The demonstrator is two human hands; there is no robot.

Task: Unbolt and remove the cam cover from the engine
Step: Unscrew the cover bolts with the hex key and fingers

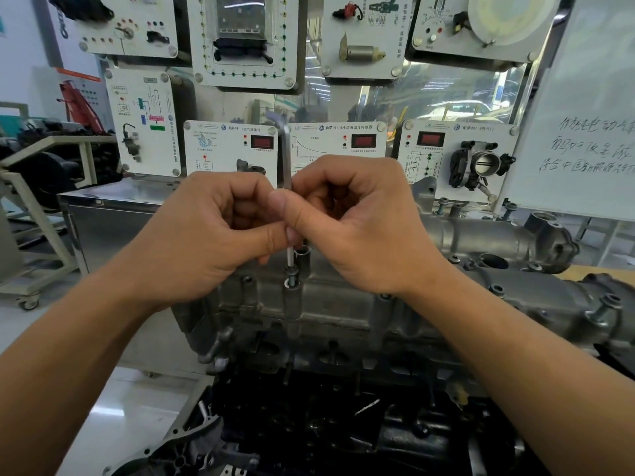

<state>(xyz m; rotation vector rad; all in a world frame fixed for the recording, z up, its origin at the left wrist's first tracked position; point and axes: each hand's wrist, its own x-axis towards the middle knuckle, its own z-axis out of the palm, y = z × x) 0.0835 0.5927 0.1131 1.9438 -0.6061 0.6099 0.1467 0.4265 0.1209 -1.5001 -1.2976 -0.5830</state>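
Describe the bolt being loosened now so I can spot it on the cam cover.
Find the grey cast cam cover lying across the middle of the view. The left hand and right hand pinch an upright L-shaped hex key above its left part. The bolt sits under the key's tip, partly raised, the only one with a tool in it.

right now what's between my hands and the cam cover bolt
Head view: only the hex key's shaft spans it, from left hand and right hand down to the bolt.

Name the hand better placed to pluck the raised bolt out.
Probably the left hand: it pinches the hex key lowest, just above the bolt; the right hand pinches higher up.
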